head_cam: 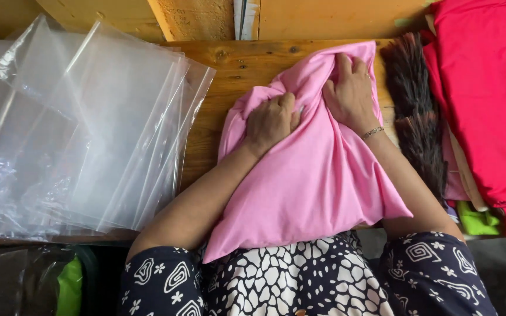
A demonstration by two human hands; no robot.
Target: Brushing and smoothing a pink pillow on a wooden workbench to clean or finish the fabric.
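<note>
- Pink cloth [311, 181] lies bunched on the wooden worktop [229, 76], its near edge hanging over the patterned lap [300, 281] of the person.
- Left hand [270, 120] is curled into a fist, gathering a fold of the fabric near its middle.
- Right hand [352, 93] lies with fingers bent, pressing and gripping the far upper part of the cloth.
- To do this well, I judge both hands should pull evenly so the creases flatten rather than twist.
- Clear plastic bags [83, 129] lie fanned out to the left, near the cloth.
- Feather duster [417, 117] sits just right of it, beside a stack of red fabric [487, 105].
</note>
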